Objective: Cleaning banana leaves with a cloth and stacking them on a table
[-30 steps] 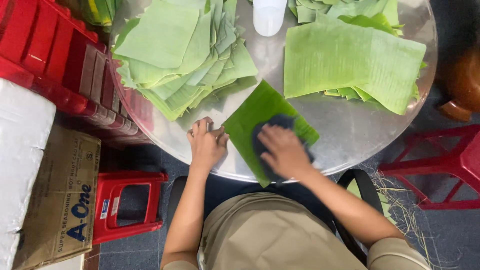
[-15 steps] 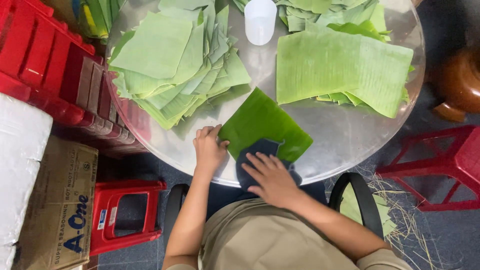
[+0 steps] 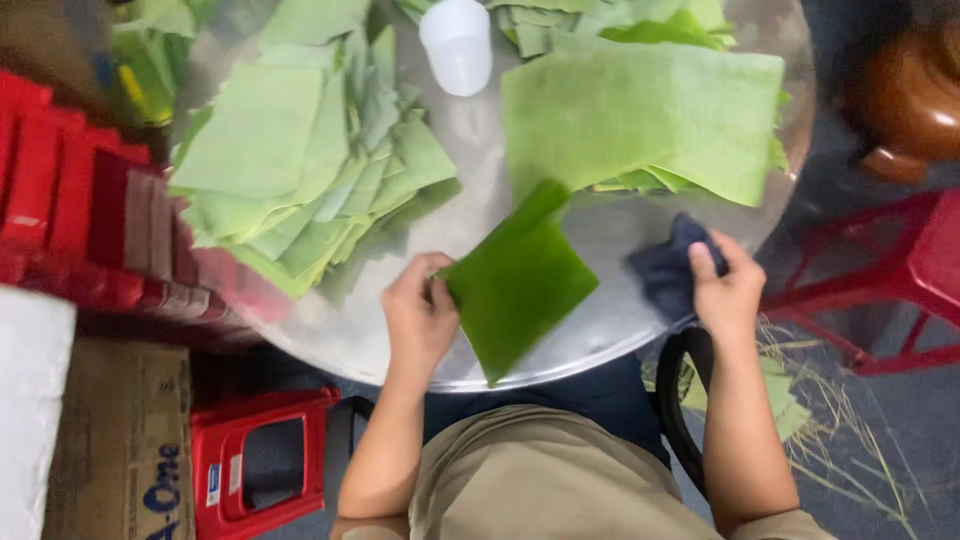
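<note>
Left grip (image 3: 420,315) pinching dark green leaf (image 3: 518,285), right grip (image 3: 725,290) clutching navy cloth (image 3: 665,275), white cup (image 3: 457,45) upturned

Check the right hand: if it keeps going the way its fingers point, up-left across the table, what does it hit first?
Likely the stack of pale green leaves. The right hand, clutching a dark cloth, points up-left, with only bare metal table between; depth is unclear from this overhead view.

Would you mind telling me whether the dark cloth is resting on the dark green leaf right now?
No, the dark cloth sits in the right hand, apart from the dark green leaf.
</note>
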